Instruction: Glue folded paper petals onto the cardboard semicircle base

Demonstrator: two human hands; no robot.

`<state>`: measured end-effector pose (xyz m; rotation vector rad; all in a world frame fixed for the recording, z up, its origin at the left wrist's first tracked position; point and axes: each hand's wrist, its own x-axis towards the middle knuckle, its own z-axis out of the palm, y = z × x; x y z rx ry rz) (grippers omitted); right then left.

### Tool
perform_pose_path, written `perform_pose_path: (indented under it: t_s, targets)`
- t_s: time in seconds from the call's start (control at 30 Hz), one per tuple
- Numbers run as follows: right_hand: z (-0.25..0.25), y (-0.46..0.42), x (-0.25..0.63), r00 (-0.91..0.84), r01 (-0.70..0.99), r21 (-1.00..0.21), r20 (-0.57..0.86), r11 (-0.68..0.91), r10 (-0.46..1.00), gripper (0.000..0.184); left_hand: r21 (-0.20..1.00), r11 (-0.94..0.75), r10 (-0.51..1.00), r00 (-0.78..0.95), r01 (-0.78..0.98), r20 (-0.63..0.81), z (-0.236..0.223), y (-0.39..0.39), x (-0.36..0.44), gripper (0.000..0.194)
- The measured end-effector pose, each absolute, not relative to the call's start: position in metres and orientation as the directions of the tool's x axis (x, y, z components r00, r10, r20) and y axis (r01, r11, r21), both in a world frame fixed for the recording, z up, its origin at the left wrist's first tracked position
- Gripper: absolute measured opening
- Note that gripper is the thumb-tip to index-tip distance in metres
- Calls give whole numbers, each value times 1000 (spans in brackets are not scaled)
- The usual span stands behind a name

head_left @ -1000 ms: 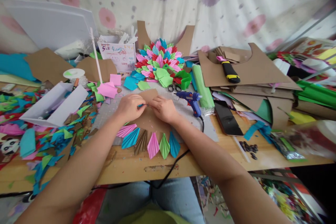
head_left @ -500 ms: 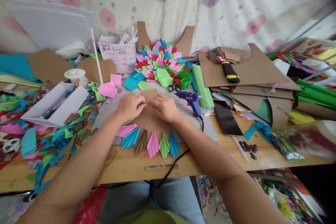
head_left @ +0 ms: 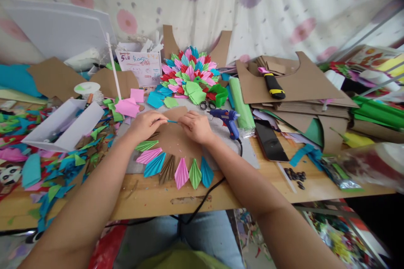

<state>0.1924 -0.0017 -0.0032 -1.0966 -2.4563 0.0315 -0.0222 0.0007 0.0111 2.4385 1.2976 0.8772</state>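
1. Blue paper strip [head_left: 172,121] sat above the cardboard [head_left: 179,141], ends pinched by left hand [head_left: 145,124] and right hand [head_left: 198,127].
2. Overpulling could have torn it (grips hid both ends).
3. Right forearm [head_left: 235,166] crossed the cord [head_left: 206,197]; a snag could have dragged the glue gun [head_left: 228,121].

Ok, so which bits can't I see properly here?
In the head view:
Blue paper piece: ends hidden by the left hand and right hand.
Cord of the blue glue gun: partly hidden behind the right forearm.
Fainter writing on the white box: too small and blurred to read.
Green sheets: cut off by the right edge.
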Motion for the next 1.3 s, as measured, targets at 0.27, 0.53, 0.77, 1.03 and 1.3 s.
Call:
perform_pose_path:
  t_s: [0.27, 0.53, 0.77, 1.03, 1.3]
  targets:
    - [-6, -1, 192, -565, 715, -205, 395, 669, 724, 24, 506, -522, 848, 357, 686, 390, 18, -4, -22, 26]
    - [-1, -5, 187, -519, 768, -208, 351, 606, 779, 26, 583, -430, 898, 259, 690, 355, 11, 1, -30, 27]
    - [-3, -2, 202, -485, 784, -189, 408, 591, 774, 26, 694, -432, 840, -24, 576, 543, 13, 7, -52, 22]
    - [-9, 0, 193, -537, 735, -178, 436, 654, 722, 29, 836, -309, 947, 64, 454, 315, 6, 1, -17, 31]
    - [-13, 2, 195, -523, 711, -195, 495, 675, 694, 26, 958, -70, 997, 55, 278, 57, 8, -6, -7, 35]
